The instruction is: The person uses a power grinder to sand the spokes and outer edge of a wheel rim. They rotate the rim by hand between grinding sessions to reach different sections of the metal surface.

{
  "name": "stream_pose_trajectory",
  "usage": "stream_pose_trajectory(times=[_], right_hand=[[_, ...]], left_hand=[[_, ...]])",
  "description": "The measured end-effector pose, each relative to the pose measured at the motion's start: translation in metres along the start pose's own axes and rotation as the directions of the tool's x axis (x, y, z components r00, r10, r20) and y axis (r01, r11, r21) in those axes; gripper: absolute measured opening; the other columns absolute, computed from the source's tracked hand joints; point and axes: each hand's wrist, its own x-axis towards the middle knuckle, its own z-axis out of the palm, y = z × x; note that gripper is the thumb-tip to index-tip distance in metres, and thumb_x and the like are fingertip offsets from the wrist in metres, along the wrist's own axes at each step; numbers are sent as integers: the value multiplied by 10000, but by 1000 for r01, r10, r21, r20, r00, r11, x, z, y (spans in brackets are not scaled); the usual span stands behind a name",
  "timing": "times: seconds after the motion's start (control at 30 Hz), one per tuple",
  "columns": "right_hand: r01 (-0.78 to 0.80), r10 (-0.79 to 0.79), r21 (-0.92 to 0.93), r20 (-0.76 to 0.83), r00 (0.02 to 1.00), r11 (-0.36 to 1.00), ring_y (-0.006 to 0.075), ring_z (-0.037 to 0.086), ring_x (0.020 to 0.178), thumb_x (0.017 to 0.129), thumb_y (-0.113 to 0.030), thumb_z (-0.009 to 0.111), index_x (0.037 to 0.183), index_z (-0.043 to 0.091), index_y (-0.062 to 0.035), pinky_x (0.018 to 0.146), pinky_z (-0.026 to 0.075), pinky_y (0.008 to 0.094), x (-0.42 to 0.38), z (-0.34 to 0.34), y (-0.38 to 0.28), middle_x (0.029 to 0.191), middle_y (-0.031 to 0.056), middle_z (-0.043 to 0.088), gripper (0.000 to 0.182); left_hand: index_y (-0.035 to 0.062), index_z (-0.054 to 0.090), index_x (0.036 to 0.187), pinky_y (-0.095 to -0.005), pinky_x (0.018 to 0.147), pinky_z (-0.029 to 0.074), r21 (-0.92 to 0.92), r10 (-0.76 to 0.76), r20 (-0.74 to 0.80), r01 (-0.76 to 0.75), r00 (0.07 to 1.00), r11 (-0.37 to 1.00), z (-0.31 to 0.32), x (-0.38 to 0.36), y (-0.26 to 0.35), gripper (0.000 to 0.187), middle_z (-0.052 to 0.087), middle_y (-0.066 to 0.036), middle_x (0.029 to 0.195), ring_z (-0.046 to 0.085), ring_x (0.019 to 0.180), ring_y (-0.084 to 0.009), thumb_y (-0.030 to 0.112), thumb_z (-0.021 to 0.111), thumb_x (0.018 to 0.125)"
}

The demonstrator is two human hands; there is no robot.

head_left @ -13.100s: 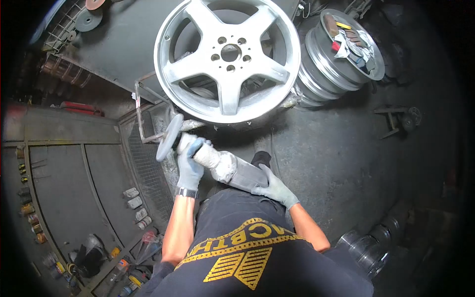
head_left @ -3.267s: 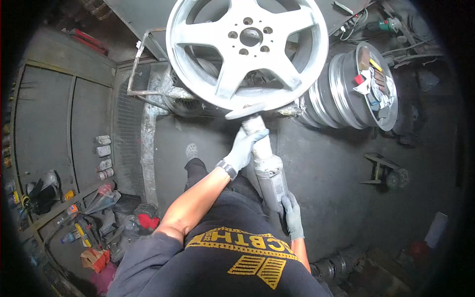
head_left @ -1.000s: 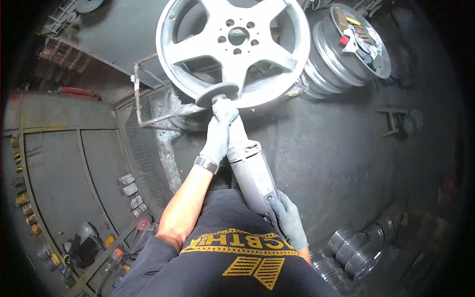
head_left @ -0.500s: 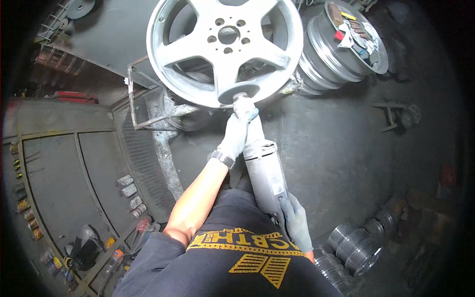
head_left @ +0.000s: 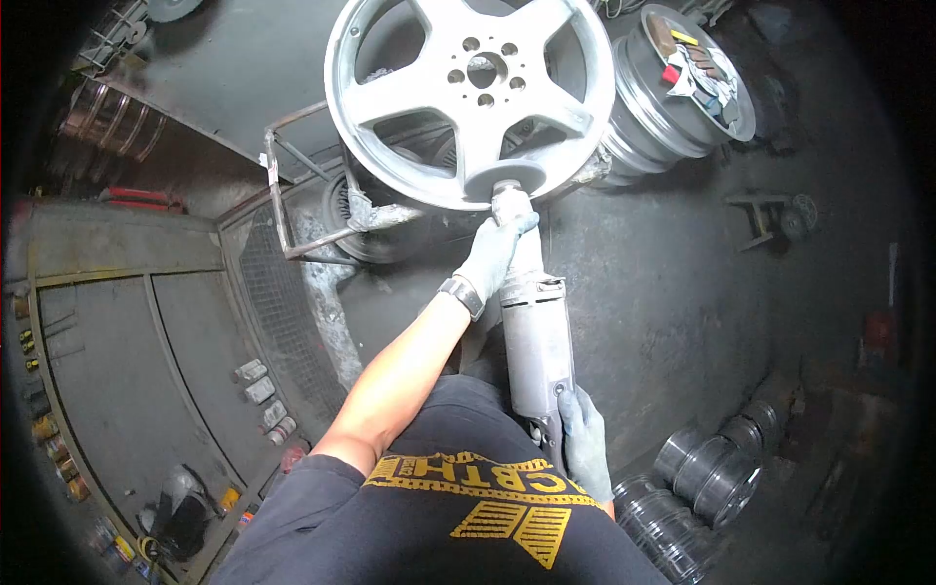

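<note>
An angle grinder (head_left: 538, 341) reaches from my waist up to a pale five-spoke alloy wheel rim (head_left: 478, 122). Its round grey disc (head_left: 502, 175) lies over the lower part of the rim, near the foot of a spoke; whether it touches cannot be made out. My left hand (head_left: 494, 255), gloved and with a watch at the wrist, is wrapped round the grinder's head end. Lower down, my gloved right hand (head_left: 583, 444) grips the rear handle, its fingers partly hidden by the body of the tool.
A metal tube frame (head_left: 283, 210) stands left of and beneath the rim. Stacked rims (head_left: 634, 93) at upper right carry gloves and small tools. More dark rims (head_left: 707, 473) lie at lower right. Several cans (head_left: 258, 390) stand at left, and a small wheeled stand (head_left: 770, 216) is on the floor.
The view has shifted, so the rim, grinder and both hands appear farther right. The disc remains over the rim's lower part, and both hands keep their hold.
</note>
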Motion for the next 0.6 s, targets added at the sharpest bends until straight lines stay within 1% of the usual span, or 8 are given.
stream_pose_trajectory(times=[0.13, 0.2, 0.37, 0.43, 0.47, 0.5, 0.57, 0.6], right_hand=[[52, -51, -36, 4, 999, 998, 120, 616, 753, 1062, -443, 611, 1427, 545, 98, 651, 495, 269, -2, 14, 12, 1014, 117, 699, 656], [31, -31, -7, -2, 1000, 1000, 106, 610, 677, 1068, -344, 621, 1390, 572, 74, 586, 493, 254, -2, 21, 13, 966, 107, 692, 530], [20, -22, 23, 88, 996, 1000, 102, 622, 725, 1061, -293, 624, 1403, 570, 68, 615, 511, 255, 12, 24, 24, 1004, 100, 697, 500], [-2, -4, 50, 108, 994, 999, 101, 625, 734, 1057, -274, 627, 1410, 569, 63, 624, 516, 257, 19, 23, 22, 1016, 98, 699, 491], [49, -48, -4, 159, 986, 999, 101, 627, 738, 1056, -263, 630, 1419, 566, 56, 626, 519, 260, 25, 21, 22, 1029, 106, 701, 487], [104, -90, -56, 213, 973, 993, 100, 629, 742, 1054, -252, 634, 1427, 563, 48, 629, 522, 263, 30, 18, 22, 1043, 113, 702, 484], [124, -100, -90, 234, 967, 988, 101, 636, 751, 1053, -246, 636, 1434, 562, 38, 630, 524, 263, 41, 12, 21, 1052, 116, 702, 481], [144, -107, -131, 252, 962, 981, 103, 642, 760, 1051, -239, 639, 1440, 562, 29, 631, 526, 262, 45, 8, 19, 1061, 120, 702, 478]], left_hand=[[22, 661, 1240, -320, 806, 560, -19, 20, 9, -20, 1000, 1000, -18, -2, 3, 388, 685, -52, 1050, 680, 915, -152, 236, 776, 937], [-16, 672, 1226, -322, 840, 542, -68, 49, 19, -48, 999, 997, -29, -7, 9, 426, 704, -82, 1072, 679, 941, -169, 254, 787, 917], [-28, 666, 1257, -322, 860, 538, 101, 161, -53, -155, 986, 983, -57, -34, 37, 462, 710, -87, 1110, 682, 980, -180, 293, 760, 938], [-35, 655, 1266, -321, 880, 535, 74, 154, -85, -148, 984, 986, -66, -39, 46, 474, 706, -90, 1128, 677, 1004, -185, 292, 756, 939], [-40, 650, 1267, -318, 885, 534, 314, 369, -28, -343, 929, 886, -72, -44, 46, 471, 696, -96, 1158, 668, 1025, -176, 288, 750, 943], [-40, 633, 1292, -324, 890, 541, 153, 248, -106, -231, 963, 961, -76, -41, 51, 491, 686, -103, 1186, 664, 1038, -175, 284, 753, 945], [-45, 602, 1337, -335, 919, 544, 245, 490, -12, -472, 872, 847, -82, -48, 41, 531, 673, -103, 1223, 659, 1064, -178, 279, 756, 946], [-43, 586, 1360, -343, 958, 533, 117, 354, -98, -343, 930, 932, -84, -45, 40, 545, 670, -103, 1232, 658, 1077, -186, 275, 753, 949]])
